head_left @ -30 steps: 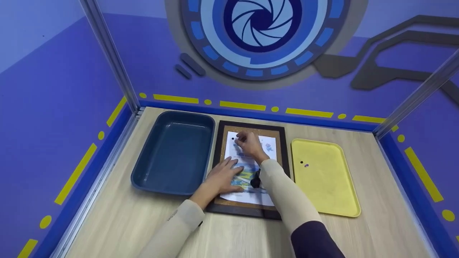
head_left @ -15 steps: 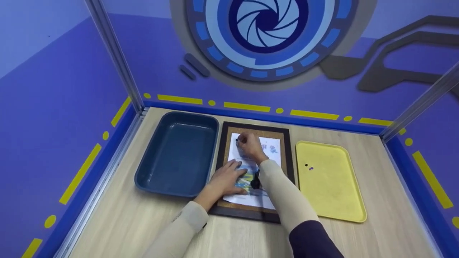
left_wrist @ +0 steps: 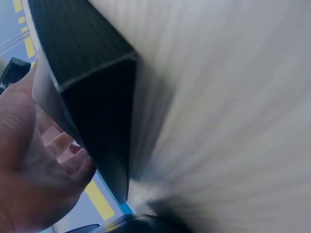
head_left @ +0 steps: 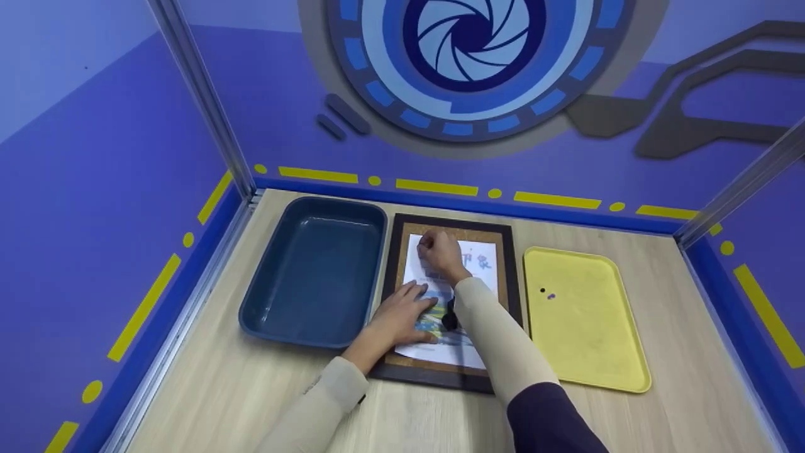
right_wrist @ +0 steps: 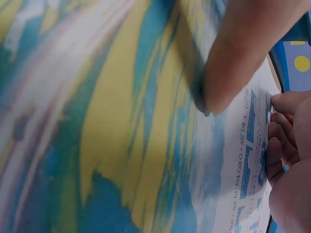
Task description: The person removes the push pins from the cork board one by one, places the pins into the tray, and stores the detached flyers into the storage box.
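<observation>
A printed paper sheet (head_left: 483, 286) with a yellow, green and blue picture lies on a corkboard (head_left: 454, 234) with a dark frame. My left hand (head_left: 405, 318) rests with spread fingers on the sheet's left side. At the sheet's top left corner is my right hand (head_left: 441, 251), its thumb and fingers curled together over the spot where a small black pin showed. That pin is now covered by the fingers. In the right wrist view, the curled right fingers (right_wrist: 286, 133) meet the paper beyond blue print, and a left fingertip (right_wrist: 221, 90) presses the sheet nearer.
A deep dark blue bin (head_left: 308, 277) stands left of the board. On the right lies a yellow tray (head_left: 585, 340) holding a tiny black piece (head_left: 543, 290) and a tiny purple piece (head_left: 551, 296). Purple-blue panels wall in the wooden table (head_left: 402, 418).
My right hand has shifted slightly left over the black pin, which showed beside its fingers and is now hidden. The left hand stays on the paper. The head view has turned slightly.
</observation>
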`<action>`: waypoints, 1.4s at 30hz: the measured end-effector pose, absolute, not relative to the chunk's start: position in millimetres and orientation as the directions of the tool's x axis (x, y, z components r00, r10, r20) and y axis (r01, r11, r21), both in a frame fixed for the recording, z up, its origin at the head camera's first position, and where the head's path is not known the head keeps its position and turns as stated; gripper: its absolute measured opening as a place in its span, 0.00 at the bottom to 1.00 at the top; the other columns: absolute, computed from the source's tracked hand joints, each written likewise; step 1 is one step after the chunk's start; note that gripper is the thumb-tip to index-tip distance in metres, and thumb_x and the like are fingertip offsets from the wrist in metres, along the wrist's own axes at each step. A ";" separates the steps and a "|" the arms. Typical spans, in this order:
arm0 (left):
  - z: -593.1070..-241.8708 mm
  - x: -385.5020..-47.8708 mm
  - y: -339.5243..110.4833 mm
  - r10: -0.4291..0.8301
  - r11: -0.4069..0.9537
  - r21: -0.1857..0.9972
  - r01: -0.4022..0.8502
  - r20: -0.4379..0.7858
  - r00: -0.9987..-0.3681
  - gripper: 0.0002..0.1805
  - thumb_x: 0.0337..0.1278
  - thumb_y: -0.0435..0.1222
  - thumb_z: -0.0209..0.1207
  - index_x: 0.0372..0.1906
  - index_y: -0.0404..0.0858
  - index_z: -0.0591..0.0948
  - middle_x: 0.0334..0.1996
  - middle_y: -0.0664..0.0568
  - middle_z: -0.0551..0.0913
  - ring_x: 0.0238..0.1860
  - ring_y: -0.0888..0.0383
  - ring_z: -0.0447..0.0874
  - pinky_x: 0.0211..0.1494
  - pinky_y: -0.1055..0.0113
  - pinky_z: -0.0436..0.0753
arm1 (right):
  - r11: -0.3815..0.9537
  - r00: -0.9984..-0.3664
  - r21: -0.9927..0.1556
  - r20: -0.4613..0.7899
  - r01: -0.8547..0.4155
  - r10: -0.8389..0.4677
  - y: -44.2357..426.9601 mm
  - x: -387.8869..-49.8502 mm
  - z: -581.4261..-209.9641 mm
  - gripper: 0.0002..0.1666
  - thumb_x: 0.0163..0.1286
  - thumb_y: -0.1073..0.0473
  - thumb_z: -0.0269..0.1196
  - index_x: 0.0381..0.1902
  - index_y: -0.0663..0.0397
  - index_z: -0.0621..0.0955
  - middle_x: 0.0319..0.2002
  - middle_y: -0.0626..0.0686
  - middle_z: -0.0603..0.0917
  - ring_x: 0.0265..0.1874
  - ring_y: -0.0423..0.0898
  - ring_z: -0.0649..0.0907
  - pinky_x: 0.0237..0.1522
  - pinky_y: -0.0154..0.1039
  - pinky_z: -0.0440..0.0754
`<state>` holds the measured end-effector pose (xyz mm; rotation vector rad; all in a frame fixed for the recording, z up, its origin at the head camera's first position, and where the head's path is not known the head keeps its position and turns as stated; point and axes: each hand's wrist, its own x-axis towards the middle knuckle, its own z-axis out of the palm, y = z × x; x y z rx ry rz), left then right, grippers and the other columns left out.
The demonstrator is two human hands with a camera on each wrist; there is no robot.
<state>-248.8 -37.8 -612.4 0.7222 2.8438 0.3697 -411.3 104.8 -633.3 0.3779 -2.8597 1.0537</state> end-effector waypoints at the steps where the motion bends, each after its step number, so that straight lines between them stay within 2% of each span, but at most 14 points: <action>1: -611.8 -248.7 -37.7 0.489 0.851 0.282 0.443 -0.117 -0.864 0.46 0.58 0.65 0.70 0.78 0.53 0.73 0.81 0.49 0.64 0.83 0.46 0.54 0.81 0.51 0.63 | 0.735 -0.968 -0.630 0.148 -0.249 -0.201 104.4 -411.2 -633.4 0.03 0.70 0.63 0.70 0.36 0.56 0.88 0.32 0.52 0.87 0.34 0.51 0.84 0.43 0.49 0.83; 17: -613.9 -248.4 -37.9 0.481 0.858 0.272 0.436 -0.123 -0.868 0.46 0.57 0.66 0.70 0.78 0.53 0.74 0.81 0.49 0.64 0.83 0.46 0.54 0.81 0.51 0.62 | 0.745 -0.957 -0.601 0.165 -0.290 -0.239 101.3 -408.8 -633.1 0.06 0.74 0.62 0.67 0.36 0.57 0.88 0.33 0.53 0.88 0.35 0.51 0.85 0.43 0.50 0.85; 27: -610.7 -249.2 -37.6 0.494 0.846 0.275 0.456 -0.086 -0.865 0.46 0.55 0.65 0.72 0.77 0.53 0.75 0.80 0.49 0.66 0.82 0.46 0.57 0.80 0.53 0.64 | 0.742 -0.955 -0.602 0.189 -0.295 -0.227 103.2 -411.3 -632.8 0.06 0.74 0.61 0.66 0.36 0.57 0.87 0.32 0.53 0.88 0.34 0.52 0.85 0.43 0.51 0.84; 42: -611.8 -248.4 -38.1 0.495 0.843 0.296 0.449 -0.102 -0.863 0.46 0.57 0.66 0.70 0.78 0.53 0.74 0.81 0.49 0.64 0.83 0.46 0.55 0.81 0.52 0.62 | 0.675 -0.970 -0.698 0.141 -0.238 -0.196 107.1 -409.5 -635.6 0.06 0.75 0.62 0.66 0.36 0.54 0.87 0.31 0.51 0.86 0.32 0.49 0.83 0.39 0.46 0.82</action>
